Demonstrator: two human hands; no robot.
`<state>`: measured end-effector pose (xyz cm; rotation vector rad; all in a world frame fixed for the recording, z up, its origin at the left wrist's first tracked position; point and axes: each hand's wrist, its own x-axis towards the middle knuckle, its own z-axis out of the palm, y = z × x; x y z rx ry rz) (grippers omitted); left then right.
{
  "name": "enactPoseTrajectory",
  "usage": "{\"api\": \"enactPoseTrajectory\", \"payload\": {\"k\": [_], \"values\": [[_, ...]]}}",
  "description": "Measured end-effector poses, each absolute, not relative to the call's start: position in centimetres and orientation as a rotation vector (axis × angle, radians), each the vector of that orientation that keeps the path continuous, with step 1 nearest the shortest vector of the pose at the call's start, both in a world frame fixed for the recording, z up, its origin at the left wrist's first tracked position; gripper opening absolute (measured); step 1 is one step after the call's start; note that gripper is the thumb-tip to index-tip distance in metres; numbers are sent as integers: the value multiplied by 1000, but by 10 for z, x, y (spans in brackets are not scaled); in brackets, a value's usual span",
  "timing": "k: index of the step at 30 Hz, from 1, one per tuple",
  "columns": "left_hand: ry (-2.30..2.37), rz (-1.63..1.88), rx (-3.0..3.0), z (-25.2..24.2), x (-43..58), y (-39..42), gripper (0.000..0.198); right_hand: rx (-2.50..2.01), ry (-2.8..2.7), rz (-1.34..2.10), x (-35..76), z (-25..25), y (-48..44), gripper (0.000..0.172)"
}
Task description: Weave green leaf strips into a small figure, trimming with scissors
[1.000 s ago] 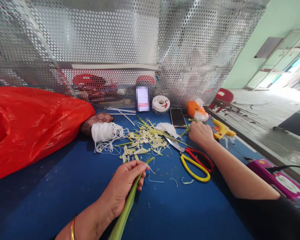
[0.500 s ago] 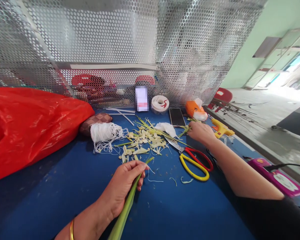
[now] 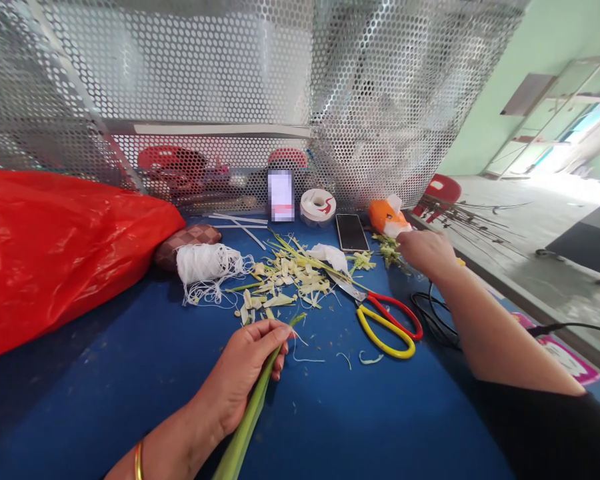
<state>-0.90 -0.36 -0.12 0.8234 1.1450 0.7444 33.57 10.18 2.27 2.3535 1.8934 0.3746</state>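
My left hand is closed round a long green leafy stalk, which slants down to the bottom edge. White thread trails from its pinched tip. At the right, my right hand reaches over the table beside some small green plant sprigs. Its fingers are mostly hidden behind the back of the hand, so what they hold is unclear. A yellow bit of the glue gun shows just past that wrist. Between the hands lie scissors with one red and one yellow handle, beside pale petal scraps.
A spool of white thread and a red plastic bag are at left. Along the back stand a lit phone, a ribbon roll, a dark phone and an orange tissue pack. A black cable coils under my right arm.
My right hand has moved right, away from the dark phone and over the glue gun, which it now mostly covers. A pale green sprig shows where it was. My left hand stays put.
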Motion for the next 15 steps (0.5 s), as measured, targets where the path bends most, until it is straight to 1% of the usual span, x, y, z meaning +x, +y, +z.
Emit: {"api": "enactPoseTrajectory", "payload": {"k": [2,7,11,15], "values": [[1149,741,822,-1,-9,-4,24,2273,1923,386,334,13,103,24],[1144,744,823,-1,-9,-3,22,2167,2011,362,331,-1,110,27],[1143,740,822,-2,-9,-3,23,2162,2098,280,333,0,113,28],[1142,748,828,-1,-9,-3,23,2197,2203,140,336,10,111,24]]}}
